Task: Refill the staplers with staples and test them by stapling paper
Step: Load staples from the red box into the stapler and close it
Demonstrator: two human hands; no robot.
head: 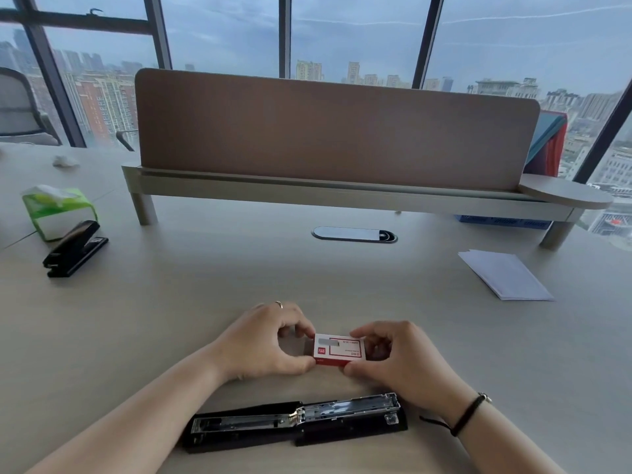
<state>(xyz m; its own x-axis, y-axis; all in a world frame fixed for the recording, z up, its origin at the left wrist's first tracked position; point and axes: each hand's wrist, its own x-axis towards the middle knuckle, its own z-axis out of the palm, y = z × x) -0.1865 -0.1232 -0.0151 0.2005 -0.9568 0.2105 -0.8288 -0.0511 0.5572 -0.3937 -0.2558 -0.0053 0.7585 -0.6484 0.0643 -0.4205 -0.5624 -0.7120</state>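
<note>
A small red and white staple box (338,349) is held just above the desk between both hands. My left hand (265,340) pinches its left end, where a grey inner tray shows slightly. My right hand (393,357) grips its right end with thumb and fingers. A black stapler (297,420) lies flipped fully open on the desk in front of me, its metal staple channel exposed. A second black stapler (76,248) sits closed at the far left. A stack of white paper (504,274) lies at the right.
A green tissue pack (56,210) stands behind the left stapler, with a crumpled tissue (65,161) farther back. A raised shelf with a brown divider panel (335,131) crosses the desk's back. A cable grommet (354,233) is set in the desk centre. An office chair (20,107) is at far left.
</note>
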